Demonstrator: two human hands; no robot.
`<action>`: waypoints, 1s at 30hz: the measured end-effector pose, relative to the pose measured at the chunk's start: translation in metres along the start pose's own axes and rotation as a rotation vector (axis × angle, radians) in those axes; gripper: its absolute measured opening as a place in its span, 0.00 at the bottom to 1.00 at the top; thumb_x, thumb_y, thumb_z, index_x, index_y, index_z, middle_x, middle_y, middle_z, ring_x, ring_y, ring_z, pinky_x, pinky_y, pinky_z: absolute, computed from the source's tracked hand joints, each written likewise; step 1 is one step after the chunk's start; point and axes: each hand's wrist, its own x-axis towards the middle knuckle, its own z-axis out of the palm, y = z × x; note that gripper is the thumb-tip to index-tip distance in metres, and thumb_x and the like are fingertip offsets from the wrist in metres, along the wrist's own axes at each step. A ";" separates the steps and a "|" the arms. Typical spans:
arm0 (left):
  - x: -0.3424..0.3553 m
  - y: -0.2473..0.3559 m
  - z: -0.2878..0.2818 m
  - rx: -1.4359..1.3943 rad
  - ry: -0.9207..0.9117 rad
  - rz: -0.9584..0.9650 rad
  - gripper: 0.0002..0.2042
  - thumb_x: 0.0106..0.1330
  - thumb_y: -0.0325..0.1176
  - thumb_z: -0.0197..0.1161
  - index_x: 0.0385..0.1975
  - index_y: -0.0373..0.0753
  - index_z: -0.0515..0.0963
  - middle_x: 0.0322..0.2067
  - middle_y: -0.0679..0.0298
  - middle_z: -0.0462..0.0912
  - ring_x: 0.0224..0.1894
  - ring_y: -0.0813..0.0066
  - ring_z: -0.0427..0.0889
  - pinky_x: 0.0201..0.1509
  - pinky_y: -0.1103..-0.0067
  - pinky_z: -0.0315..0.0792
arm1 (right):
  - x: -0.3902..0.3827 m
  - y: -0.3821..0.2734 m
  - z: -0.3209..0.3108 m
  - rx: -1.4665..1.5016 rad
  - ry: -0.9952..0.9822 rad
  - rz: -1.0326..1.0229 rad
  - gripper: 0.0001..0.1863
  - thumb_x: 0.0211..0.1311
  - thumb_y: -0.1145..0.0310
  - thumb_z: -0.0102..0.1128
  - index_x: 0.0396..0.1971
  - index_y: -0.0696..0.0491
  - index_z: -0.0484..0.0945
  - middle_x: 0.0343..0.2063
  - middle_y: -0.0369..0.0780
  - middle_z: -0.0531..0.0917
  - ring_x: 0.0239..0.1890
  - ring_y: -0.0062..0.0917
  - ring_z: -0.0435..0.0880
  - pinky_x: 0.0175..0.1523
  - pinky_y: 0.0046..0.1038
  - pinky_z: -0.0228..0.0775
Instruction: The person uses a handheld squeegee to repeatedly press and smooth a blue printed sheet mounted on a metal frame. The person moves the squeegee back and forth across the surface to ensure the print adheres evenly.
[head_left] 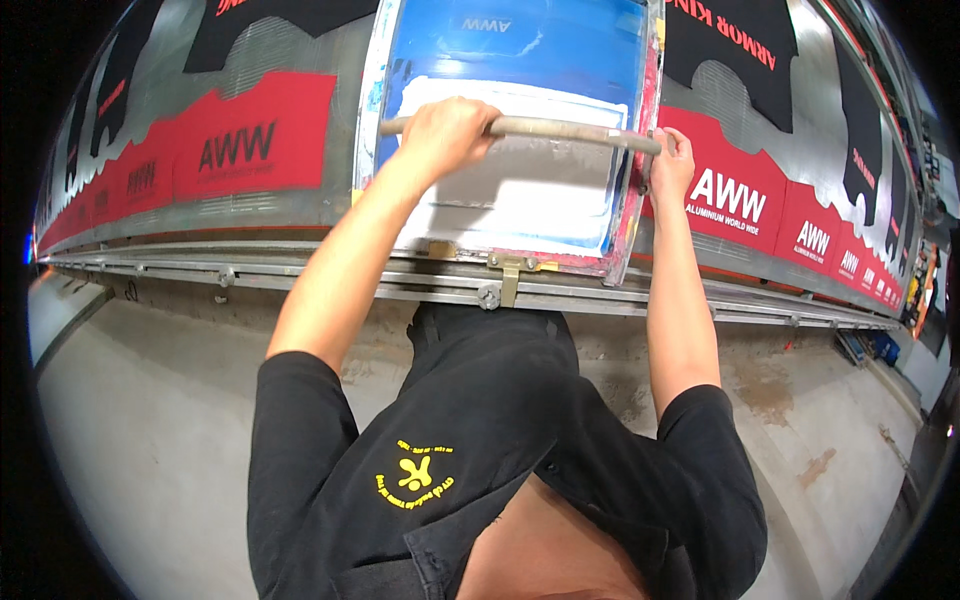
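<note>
A squeegee (575, 132) with a long, rounded pale handle lies crosswise over a screen-printing frame (632, 235). My left hand (448, 132) is closed around the handle, left of its middle. At the handle's right end, beside the frame's red-stained side, my right hand (672, 168) has its fingers curled in; its grip is partly hidden, but it appears to hold that end. White ink (470, 215) spreads over the near part of the blue mesh (520, 50), with a greyish band below the handle. The squeegee's blade is hidden.
Red fabric pieces with dark print (250, 140) lie left of the frame; red ones with white print (735, 195) lie right. Black pieces (740, 60) lie farther back. A metal rail (400, 272) with a bracket (510, 280) runs along the table's near edge, above a stained floor (150, 400).
</note>
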 end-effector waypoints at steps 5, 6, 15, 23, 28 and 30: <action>0.072 -0.028 -0.010 0.100 -0.060 0.057 0.10 0.63 0.41 0.69 0.40 0.45 0.86 0.32 0.58 0.88 0.40 0.52 0.87 0.44 0.60 0.79 | -0.004 -0.017 0.009 -0.150 0.049 -0.119 0.19 0.68 0.54 0.69 0.48 0.53 0.84 0.45 0.41 0.88 0.51 0.30 0.85 0.57 0.31 0.74; 0.075 -0.031 -0.007 0.102 -0.086 0.069 0.11 0.63 0.41 0.69 0.41 0.45 0.87 0.33 0.58 0.88 0.40 0.52 0.87 0.44 0.60 0.80 | -0.004 -0.017 0.006 -0.073 0.010 -0.002 0.20 0.69 0.54 0.68 0.49 0.54 0.84 0.46 0.42 0.88 0.51 0.30 0.85 0.57 0.31 0.74; 0.073 -0.074 -0.028 0.298 -0.217 -0.090 0.29 0.56 0.64 0.70 0.33 0.39 0.89 0.29 0.54 0.89 0.35 0.54 0.90 0.44 0.62 0.83 | 0.028 -0.151 0.019 -0.593 -0.634 -0.600 0.30 0.58 0.40 0.71 0.47 0.52 0.88 0.41 0.44 0.90 0.45 0.39 0.89 0.53 0.39 0.79; 0.020 -0.052 -0.006 0.288 -0.169 -0.102 0.31 0.54 0.69 0.68 0.33 0.42 0.90 0.30 0.53 0.89 0.35 0.52 0.90 0.43 0.59 0.83 | -0.036 -0.113 0.031 -1.048 -0.559 -0.498 0.18 0.56 0.51 0.73 0.46 0.38 0.90 0.39 0.39 0.91 0.42 0.37 0.90 0.44 0.40 0.82; -0.071 -0.030 0.025 0.212 -0.224 -0.111 0.21 0.50 0.51 0.75 0.34 0.40 0.88 0.33 0.53 0.88 0.40 0.54 0.89 0.46 0.60 0.83 | -0.129 -0.074 -0.011 -0.835 -0.478 -0.655 0.09 0.52 0.67 0.70 0.35 0.43 0.89 0.33 0.38 0.89 0.39 0.36 0.88 0.43 0.41 0.82; -0.098 -0.014 0.027 0.175 -0.185 -0.135 0.19 0.48 0.44 0.76 0.37 0.40 0.86 0.38 0.57 0.86 0.45 0.54 0.86 0.51 0.63 0.80 | -0.155 -0.060 -0.018 -0.775 -0.465 -0.662 0.18 0.44 0.74 0.70 0.40 0.46 0.86 0.40 0.34 0.89 0.43 0.33 0.87 0.48 0.36 0.79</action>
